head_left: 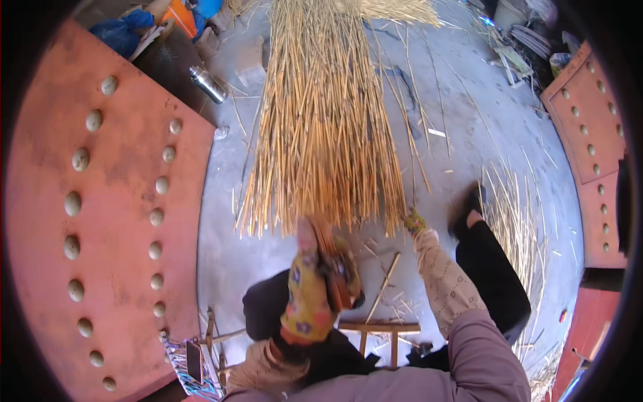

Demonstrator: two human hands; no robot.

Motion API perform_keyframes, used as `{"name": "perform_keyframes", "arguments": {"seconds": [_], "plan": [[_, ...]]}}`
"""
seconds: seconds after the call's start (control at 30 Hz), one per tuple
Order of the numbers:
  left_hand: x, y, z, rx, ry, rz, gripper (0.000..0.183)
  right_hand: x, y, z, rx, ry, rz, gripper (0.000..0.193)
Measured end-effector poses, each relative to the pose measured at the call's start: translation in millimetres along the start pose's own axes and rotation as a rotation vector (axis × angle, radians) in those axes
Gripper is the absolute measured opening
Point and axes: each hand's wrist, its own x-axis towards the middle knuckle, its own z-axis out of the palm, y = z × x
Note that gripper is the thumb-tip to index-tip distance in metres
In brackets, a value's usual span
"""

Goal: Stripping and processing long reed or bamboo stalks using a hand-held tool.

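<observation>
A wide layer of long straw-coloured stalks [321,120] lies on the floor in front of me, its cut ends toward me. My left hand [309,295], in a yellow flowered glove, is closed around a brown, wooden-looking tool [341,293] with a dark middle. Motion blurs this tool, and its far end overlaps the near stalk ends, so I cannot tell whether they touch. At the right corner of the stalk ends is my right hand [414,222], in a similar glove. Its fingers look apart and lie against the outermost stalks; no held thing shows.
Red studded panels [124,221] stand at left and right [596,134]. A steel flask [207,84] is at the upper left. More thin stalks [519,228] lie beside my right leg. A wooden frame [380,327] is low between my legs; broken pieces litter the floor.
</observation>
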Motion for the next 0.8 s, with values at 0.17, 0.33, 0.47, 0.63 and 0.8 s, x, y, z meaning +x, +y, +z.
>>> {"name": "perform_keyframes", "arguments": {"seconds": [0.17,0.33,0.47,0.63,0.8], "plan": [[5.0,-5.1,6.9,-0.007,0.035,-0.122,0.054,56.3,47.9,11.7,-0.051,0.444,-0.385,0.057],[6.3,-3.1,9.9,-0.047,0.111,-0.147,0.055,34.4,-11.9,2.1,0.938,-0.388,0.025,0.041],[4.1,-10.9,4.8,-0.012,-0.051,-0.179,0.053,-13.8,-61.0,-72.3,0.407,-0.165,0.014,0.03],[-6.5,-25.0,13.9,0.052,-0.062,-0.105,0.048,-70.8,-73.2,-133.3,0.521,-0.217,0.02,0.024],[-14.0,-57.5,14.9,0.22,-0.101,-0.14,0.046,-136.0,-66.6,-174.1,0.375,-0.506,-0.409,0.03]]}}
